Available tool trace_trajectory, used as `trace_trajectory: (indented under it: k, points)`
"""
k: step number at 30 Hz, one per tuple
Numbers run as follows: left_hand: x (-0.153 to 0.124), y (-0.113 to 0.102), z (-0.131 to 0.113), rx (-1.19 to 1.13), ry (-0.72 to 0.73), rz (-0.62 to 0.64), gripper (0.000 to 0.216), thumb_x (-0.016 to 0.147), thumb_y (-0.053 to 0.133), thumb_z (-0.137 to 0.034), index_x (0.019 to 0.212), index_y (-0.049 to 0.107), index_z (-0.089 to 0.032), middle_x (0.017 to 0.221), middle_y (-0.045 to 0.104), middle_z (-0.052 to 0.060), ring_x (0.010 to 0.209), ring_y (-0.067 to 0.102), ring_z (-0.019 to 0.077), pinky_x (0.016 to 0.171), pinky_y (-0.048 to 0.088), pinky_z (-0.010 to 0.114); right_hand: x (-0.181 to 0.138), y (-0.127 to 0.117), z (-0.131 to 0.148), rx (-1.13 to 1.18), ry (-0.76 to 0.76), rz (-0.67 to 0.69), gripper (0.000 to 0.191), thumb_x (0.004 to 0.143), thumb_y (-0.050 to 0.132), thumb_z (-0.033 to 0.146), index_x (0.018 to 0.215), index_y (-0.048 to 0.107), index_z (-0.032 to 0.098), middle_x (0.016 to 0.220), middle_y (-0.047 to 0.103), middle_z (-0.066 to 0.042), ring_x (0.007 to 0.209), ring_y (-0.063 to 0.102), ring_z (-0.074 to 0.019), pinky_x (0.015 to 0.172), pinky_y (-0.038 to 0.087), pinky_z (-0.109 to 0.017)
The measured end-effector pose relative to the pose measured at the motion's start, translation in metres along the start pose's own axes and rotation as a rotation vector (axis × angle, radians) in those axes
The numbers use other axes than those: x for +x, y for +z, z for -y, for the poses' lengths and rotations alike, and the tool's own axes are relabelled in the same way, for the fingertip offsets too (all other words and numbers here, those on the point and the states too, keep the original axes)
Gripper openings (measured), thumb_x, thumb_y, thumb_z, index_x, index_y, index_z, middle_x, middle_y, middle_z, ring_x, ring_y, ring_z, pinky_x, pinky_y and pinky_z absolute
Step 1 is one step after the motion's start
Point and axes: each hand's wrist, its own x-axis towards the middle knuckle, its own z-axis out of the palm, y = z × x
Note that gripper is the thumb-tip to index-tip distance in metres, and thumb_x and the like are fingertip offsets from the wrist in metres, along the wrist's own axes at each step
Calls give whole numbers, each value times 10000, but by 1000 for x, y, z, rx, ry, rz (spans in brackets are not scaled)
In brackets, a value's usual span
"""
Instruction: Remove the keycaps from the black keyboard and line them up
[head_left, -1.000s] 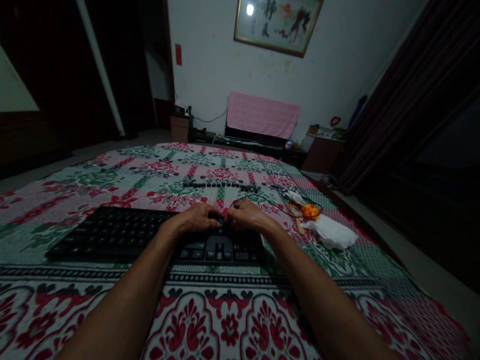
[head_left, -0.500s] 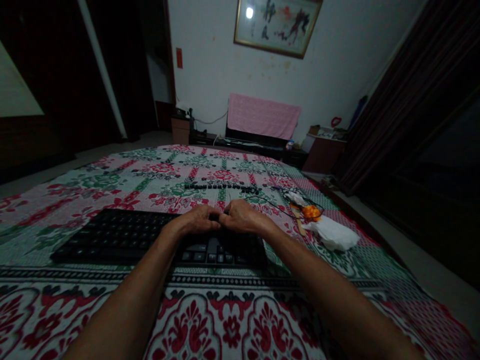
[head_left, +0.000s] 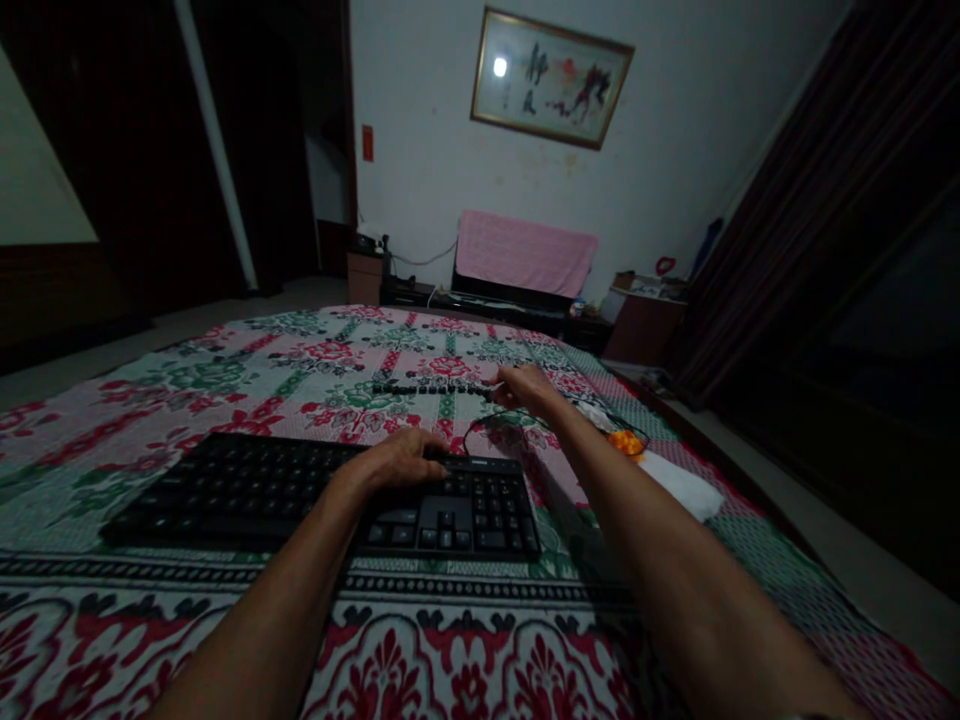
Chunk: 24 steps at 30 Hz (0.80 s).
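Observation:
A black keyboard (head_left: 247,485) lies across a bed with a red, green and white flowered cover (head_left: 225,370). My left hand (head_left: 401,458) rests on the keyboard's upper edge near its right part, fingers curled and pressed on it. My right hand (head_left: 525,385) is stretched out farther away, at the right end of a row of small black keycaps (head_left: 427,389) laid on the cover. Its fingers are pinched together at that end; what they hold is too small to make out. A thin black cable (head_left: 480,428) loops behind the keyboard.
To the right on the cover lie a white cloth (head_left: 679,483) and a small orange thing (head_left: 624,441). Beyond the bed stand a low cabinet draped with a pink cloth (head_left: 525,252), a brown box (head_left: 641,305) and dark curtains (head_left: 810,200). A framed picture (head_left: 551,75) hangs on the wall.
My right hand left the keyboard's upper edge, where it met my left hand, and reached forward to the row of keycaps. The view tilted slightly downward.

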Motion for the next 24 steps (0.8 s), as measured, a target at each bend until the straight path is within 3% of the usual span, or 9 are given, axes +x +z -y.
trace_trajectory:
  k: [5,10,24]
  points:
    - [1,0,2,38,8,2,297,636,561,-270,890,681,-174,798,673,2,715,569,150,622,396,212,32,7,-13,-158,22,-55,218,758,429,219,807,609,106,489,566,-21,410,492,-95,455,405,-197]
    - [0,1,2,36,5,0,276,644,544,-255,875,675,-181,800,670,4,697,569,148,590,387,212,53,18,-17,-297,27,-58,196,717,495,231,729,644,105,449,543,-28,429,499,-124,472,392,-215]
    - [1,1,1,7,-24,-25,264,619,571,-244,853,678,-188,748,664,-8,700,567,148,610,399,210,52,25,-23,-321,60,1,219,768,456,208,793,637,87,454,554,-16,394,484,-96,439,394,-186]
